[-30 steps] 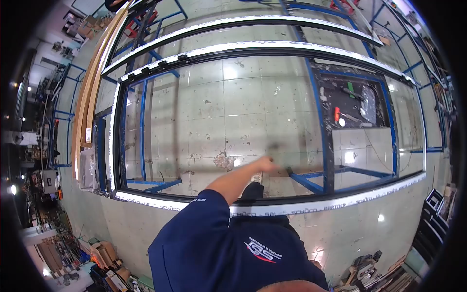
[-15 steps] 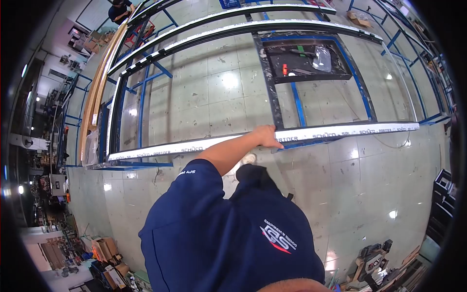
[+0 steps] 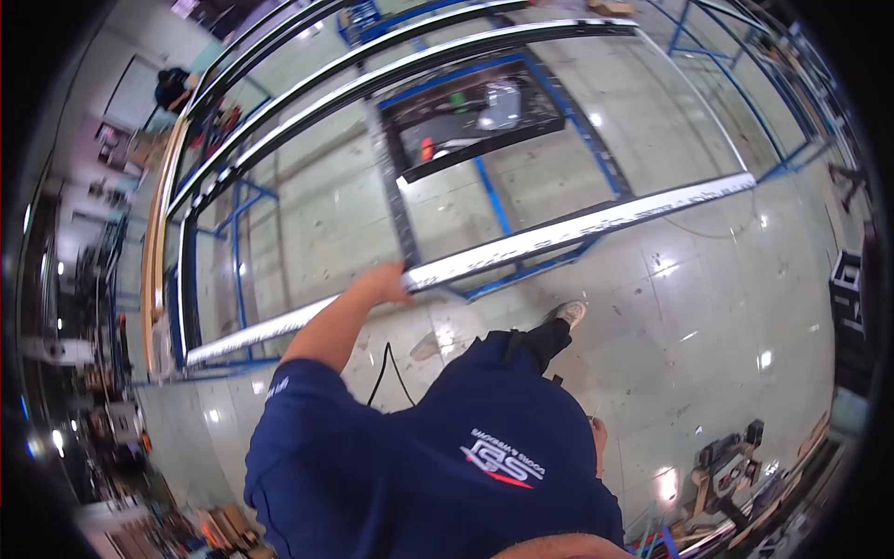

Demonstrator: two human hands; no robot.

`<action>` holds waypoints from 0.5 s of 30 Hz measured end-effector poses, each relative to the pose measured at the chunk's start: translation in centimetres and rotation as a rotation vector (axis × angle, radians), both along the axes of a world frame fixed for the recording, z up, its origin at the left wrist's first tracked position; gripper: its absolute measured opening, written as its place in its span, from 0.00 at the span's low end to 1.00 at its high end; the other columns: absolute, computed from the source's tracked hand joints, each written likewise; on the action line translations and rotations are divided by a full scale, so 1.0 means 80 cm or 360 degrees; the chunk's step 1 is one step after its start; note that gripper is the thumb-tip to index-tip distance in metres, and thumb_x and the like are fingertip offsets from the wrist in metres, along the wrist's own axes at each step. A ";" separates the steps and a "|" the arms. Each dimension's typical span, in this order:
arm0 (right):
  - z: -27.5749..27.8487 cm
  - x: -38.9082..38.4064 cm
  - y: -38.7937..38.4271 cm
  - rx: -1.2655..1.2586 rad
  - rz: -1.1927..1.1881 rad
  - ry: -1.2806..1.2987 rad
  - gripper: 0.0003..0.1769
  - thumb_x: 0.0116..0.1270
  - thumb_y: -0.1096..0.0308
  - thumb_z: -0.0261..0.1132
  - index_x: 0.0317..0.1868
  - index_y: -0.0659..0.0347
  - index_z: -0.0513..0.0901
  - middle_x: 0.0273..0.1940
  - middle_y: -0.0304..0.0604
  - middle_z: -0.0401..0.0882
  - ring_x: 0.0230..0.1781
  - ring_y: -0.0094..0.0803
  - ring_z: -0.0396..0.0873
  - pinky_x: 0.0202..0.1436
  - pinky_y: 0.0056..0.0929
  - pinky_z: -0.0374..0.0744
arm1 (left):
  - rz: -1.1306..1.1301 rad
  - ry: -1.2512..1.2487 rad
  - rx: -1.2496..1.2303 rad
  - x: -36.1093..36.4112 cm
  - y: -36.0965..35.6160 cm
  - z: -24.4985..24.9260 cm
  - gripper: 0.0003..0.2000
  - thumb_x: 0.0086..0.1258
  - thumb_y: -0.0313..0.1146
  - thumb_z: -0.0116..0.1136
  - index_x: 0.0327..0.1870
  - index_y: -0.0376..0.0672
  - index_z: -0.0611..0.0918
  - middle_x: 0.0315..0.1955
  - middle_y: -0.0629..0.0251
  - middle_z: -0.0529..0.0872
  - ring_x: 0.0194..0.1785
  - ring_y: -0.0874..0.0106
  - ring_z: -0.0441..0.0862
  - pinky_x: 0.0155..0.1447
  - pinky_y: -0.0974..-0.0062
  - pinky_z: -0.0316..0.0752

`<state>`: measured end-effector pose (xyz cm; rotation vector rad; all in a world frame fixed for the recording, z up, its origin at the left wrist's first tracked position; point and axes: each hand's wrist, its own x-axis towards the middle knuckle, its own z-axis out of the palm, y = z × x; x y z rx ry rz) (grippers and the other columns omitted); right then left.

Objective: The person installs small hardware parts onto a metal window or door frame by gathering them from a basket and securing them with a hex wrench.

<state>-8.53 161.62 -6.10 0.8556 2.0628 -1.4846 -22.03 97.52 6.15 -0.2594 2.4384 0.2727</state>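
A large dark frame with white printed tape (image 3: pixel 521 244) along its near rail lies across blue stands. My left hand (image 3: pixel 384 282) holds this rail near its middle, fingers wrapped over it, next to the crossing dark bar (image 3: pixel 396 200). Low at the right side of my body, part of my right hand (image 3: pixel 599 434) shows; its fingers are mostly hidden, and what it holds, if anything, cannot be made out. Beyond the rail, a black tray (image 3: pixel 531 133) bears an orange-red item (image 3: pixel 427 149) and a clear plastic bag (image 3: pixel 500 105).
Blue stand legs (image 3: pixel 492 197) are under the frame. Long wooden pieces (image 3: pixel 155 279) run along the left. A co-worker (image 3: pixel 172 90) is at the far left. A black cable (image 3: pixel 383 373) lies on the floor. Tools and a machine (image 3: pixel 724 475) stand at lower right.
The view has turned and shifted, so the frame appears tilted and further left. My left hand is still on the rail. Part of my right hand and one shoe have come into view.
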 end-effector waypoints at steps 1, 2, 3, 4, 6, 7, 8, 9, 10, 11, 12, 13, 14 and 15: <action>-0.005 -0.013 0.010 -0.0001 -0.0058 0.0001 0.12 0.69 0.66 0.63 0.45 0.63 0.87 0.33 0.46 0.86 0.29 0.31 0.82 0.35 0.31 0.79 | -0.0140 -0.0244 -0.0133 -0.025 0.003 0.007 0.45 0.45 0.61 0.76 0.61 0.38 0.79 0.54 0.46 0.85 0.55 0.49 0.83 0.60 0.59 0.78; -0.036 -0.017 0.038 0.0130 0.0030 0.0058 0.12 0.69 0.66 0.63 0.46 0.63 0.87 0.34 0.45 0.86 0.29 0.31 0.82 0.36 0.30 0.79 | -0.0191 -0.0247 -0.0135 -0.070 0.023 0.033 0.45 0.45 0.61 0.76 0.61 0.38 0.79 0.54 0.46 0.85 0.55 0.49 0.83 0.60 0.59 0.78; -0.069 -0.011 0.072 0.0271 0.0127 0.0100 0.12 0.69 0.67 0.64 0.48 0.62 0.87 0.34 0.44 0.86 0.30 0.30 0.82 0.37 0.29 0.79 | -0.0205 -0.0475 -0.0224 -0.116 0.050 0.073 0.43 0.46 0.63 0.75 0.59 0.38 0.81 0.52 0.46 0.86 0.53 0.50 0.84 0.59 0.57 0.78; -0.112 0.001 0.105 0.0264 -0.0183 0.0026 0.12 0.70 0.66 0.63 0.47 0.62 0.87 0.36 0.42 0.87 0.32 0.29 0.83 0.39 0.27 0.79 | -0.0211 -0.0707 -0.0312 -0.157 0.075 0.097 0.42 0.47 0.64 0.74 0.57 0.38 0.83 0.51 0.47 0.87 0.52 0.51 0.85 0.57 0.56 0.79; -0.086 -0.004 0.166 0.0390 -0.0113 -0.0001 0.11 0.72 0.66 0.61 0.48 0.61 0.86 0.34 0.43 0.87 0.29 0.30 0.82 0.35 0.29 0.79 | -0.0245 -0.0443 -0.0194 -0.256 0.110 0.108 0.36 0.51 0.65 0.70 0.48 0.38 0.87 0.46 0.48 0.88 0.50 0.52 0.86 0.55 0.54 0.79; -0.073 -0.008 0.186 0.0507 -0.0020 -0.0027 0.11 0.74 0.65 0.59 0.48 0.61 0.85 0.33 0.43 0.86 0.27 0.30 0.82 0.31 0.31 0.78 | -0.0329 -0.0087 -0.0098 -0.309 0.128 0.097 0.36 0.54 0.64 0.69 0.49 0.37 0.86 0.46 0.48 0.88 0.51 0.52 0.85 0.55 0.55 0.79; -0.012 -0.011 0.235 0.0512 -0.0056 -0.0048 0.11 0.74 0.65 0.59 0.48 0.61 0.85 0.33 0.43 0.86 0.27 0.30 0.82 0.31 0.31 0.78 | -0.0405 0.0247 0.0016 -0.352 0.153 0.080 0.35 0.56 0.64 0.68 0.50 0.37 0.85 0.47 0.48 0.88 0.51 0.52 0.85 0.54 0.55 0.80; 0.073 -0.091 0.166 0.0389 -0.0400 -0.0531 0.11 0.76 0.64 0.56 0.50 0.58 0.82 0.27 0.43 0.81 0.19 0.30 0.77 0.20 0.33 0.73 | -0.0303 0.0429 0.0050 -0.397 0.209 0.103 0.32 0.58 0.59 0.68 0.52 0.38 0.83 0.47 0.49 0.87 0.51 0.52 0.85 0.54 0.56 0.80; 0.071 -0.093 0.191 0.0399 -0.0421 -0.0553 0.11 0.76 0.64 0.56 0.50 0.58 0.82 0.27 0.43 0.81 0.19 0.30 0.77 0.20 0.33 0.73 | -0.0266 0.0604 0.0085 -0.437 0.259 0.103 0.30 0.60 0.56 0.68 0.56 0.41 0.81 0.50 0.51 0.86 0.55 0.52 0.83 0.57 0.57 0.79; 0.070 -0.097 0.221 0.0294 -0.0725 -0.0464 0.11 0.77 0.64 0.54 0.51 0.57 0.80 0.25 0.41 0.78 0.17 0.29 0.74 0.17 0.32 0.69 | -0.0466 0.0807 0.0037 -0.468 0.305 0.095 0.30 0.61 0.56 0.68 0.56 0.42 0.81 0.52 0.53 0.85 0.58 0.53 0.81 0.58 0.57 0.78; 0.065 -0.103 0.243 0.0182 -0.1029 -0.0359 0.11 0.78 0.64 0.52 0.52 0.56 0.78 0.22 0.40 0.75 0.14 0.28 0.71 0.14 0.31 0.66 | -0.0669 0.1022 -0.0015 -0.498 0.353 0.090 0.29 0.61 0.56 0.68 0.56 0.44 0.81 0.54 0.55 0.85 0.60 0.53 0.79 0.60 0.58 0.77; 0.069 -0.115 0.251 0.0177 -0.1049 -0.0362 0.11 0.78 0.64 0.52 0.52 0.56 0.78 0.22 0.40 0.75 0.14 0.28 0.71 0.14 0.31 0.66 | -0.0654 0.0930 0.0191 -0.521 0.407 0.095 0.31 0.61 0.56 0.68 0.59 0.43 0.80 0.58 0.53 0.82 0.63 0.54 0.77 0.65 0.58 0.73; 0.075 -0.131 0.261 0.0106 -0.1159 -0.0344 0.11 0.78 0.64 0.51 0.53 0.57 0.77 0.22 0.39 0.74 0.14 0.29 0.71 0.14 0.30 0.67 | -0.0637 0.0837 0.0391 -0.541 0.463 0.099 0.33 0.61 0.55 0.69 0.62 0.42 0.79 0.62 0.52 0.78 0.66 0.54 0.74 0.70 0.58 0.70; 0.078 -0.147 0.269 0.0036 -0.1268 -0.0326 0.12 0.79 0.64 0.51 0.53 0.57 0.77 0.21 0.38 0.73 0.14 0.29 0.71 0.15 0.30 0.68 | -0.0629 0.0911 0.0696 -0.561 0.511 0.065 0.35 0.60 0.56 0.69 0.63 0.41 0.78 0.63 0.50 0.78 0.66 0.51 0.74 0.70 0.56 0.69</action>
